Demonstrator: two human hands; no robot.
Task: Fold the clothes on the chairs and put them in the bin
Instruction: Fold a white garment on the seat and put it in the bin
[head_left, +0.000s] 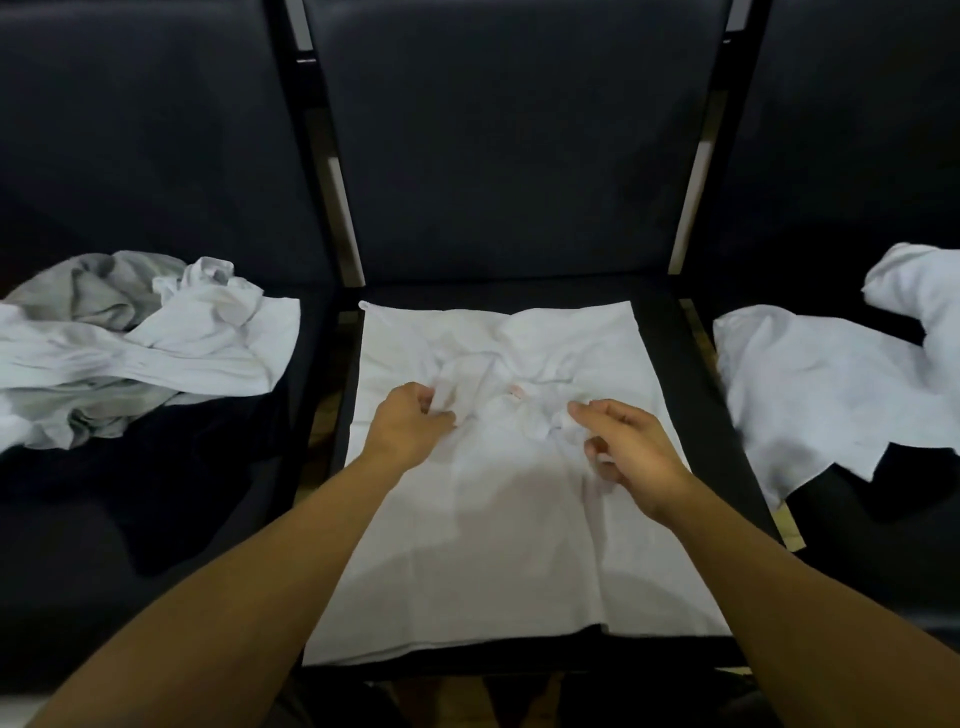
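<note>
On the middle seat: white garment (519, 499) lies spread, near half flat, far half bunched.
Side chairs: crumpled pile (140, 338) left, loose white piece (826, 384) right; bin not in view.
Left hand (410, 421): fingers curled, pinching a wrinkle.
Right hand (628, 441): fingers loosely curled, apparently gathering cloth.
Advice: pull both pinches outward evenly, flattening before folding.

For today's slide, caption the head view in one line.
Both hands, left hand and right hand, gather a white garment on the middle chair.
</note>
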